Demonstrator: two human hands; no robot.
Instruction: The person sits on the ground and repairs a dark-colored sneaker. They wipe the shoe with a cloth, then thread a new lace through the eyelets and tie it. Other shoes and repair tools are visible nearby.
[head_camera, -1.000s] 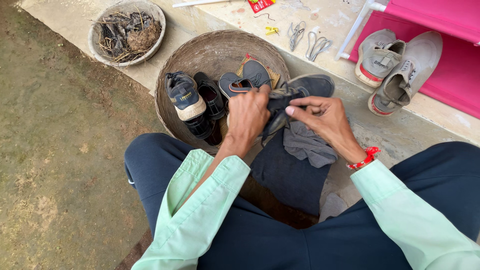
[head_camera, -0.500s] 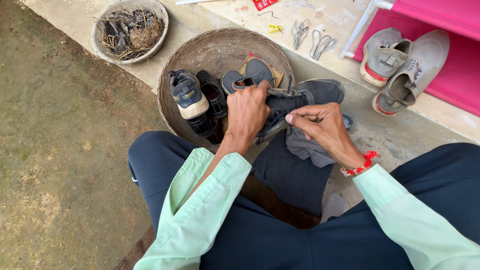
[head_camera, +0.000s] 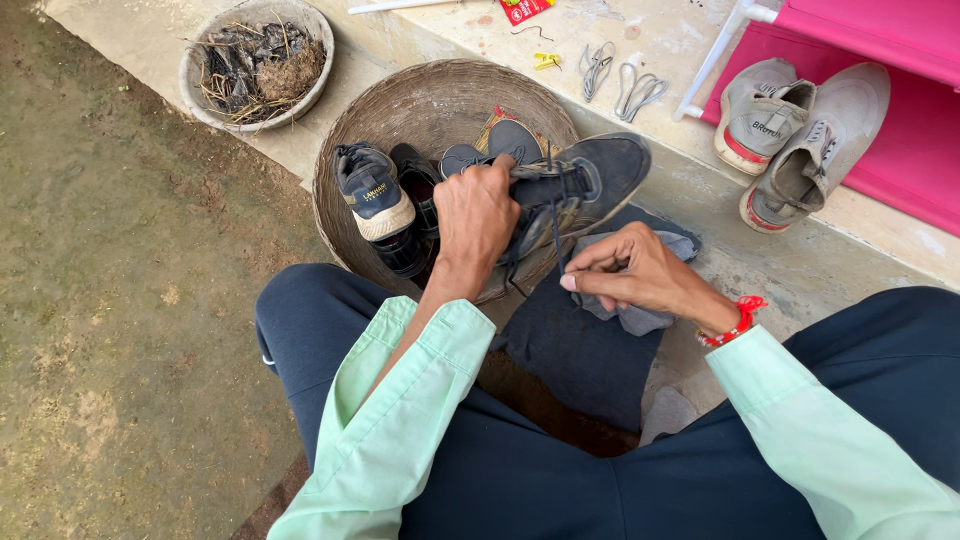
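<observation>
- I see my left hand with its fingers wrapped tight around the dark grey sneaker at its laced throat, holding it over the near rim of the woven basket.
- My right hand has thumb and forefinger pinched together on a black shoelace that hangs from the sneaker; the other fingers are curled over a grey cloth lying on my lap.
- The sneaker lies toe to the right, its sole towards the concrete step.
- Against half a second ago, the sneaker sits higher and more side-on, and my right hand has dropped lower, away from the shoe, with the lace drawn out.
- Inside the basket lie a navy sneaker with a pale sole and other dark footwear.
- Two worn pale sneakers rest on the step at right, loose laces beside them, and a bowl of dry twigs stands at upper left.
</observation>
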